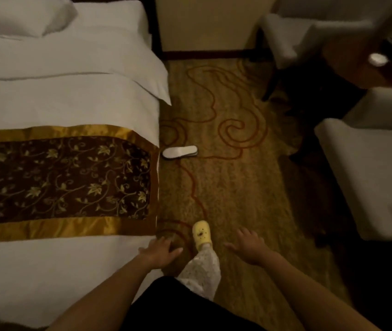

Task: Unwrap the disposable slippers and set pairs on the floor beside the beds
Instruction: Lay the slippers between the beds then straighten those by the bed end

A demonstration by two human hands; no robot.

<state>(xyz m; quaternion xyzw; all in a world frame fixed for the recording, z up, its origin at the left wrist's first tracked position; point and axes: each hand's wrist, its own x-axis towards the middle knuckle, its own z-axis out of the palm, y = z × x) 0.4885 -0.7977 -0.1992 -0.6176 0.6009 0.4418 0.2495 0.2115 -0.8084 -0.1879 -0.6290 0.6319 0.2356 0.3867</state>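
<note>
Dim room, patterned carpet (226, 187). White slippers (180, 152) lie flat on the carpet, just beside the edge of the bed (70, 91), level with the upper border of the brown-and-gold runner (63, 177). They appear stacked as one pair; long axis runs square to the bed edge, one rounded end toward the bed, the other pointing out into the aisle. Toe and heel not distinguishable.

Left hand (160, 250) spread, empty, at the bed edge. Right hand (247, 246) spread, empty, over the carpet. Yellow clog (201, 234) between them. Both hands well apart from the slippers.
</note>
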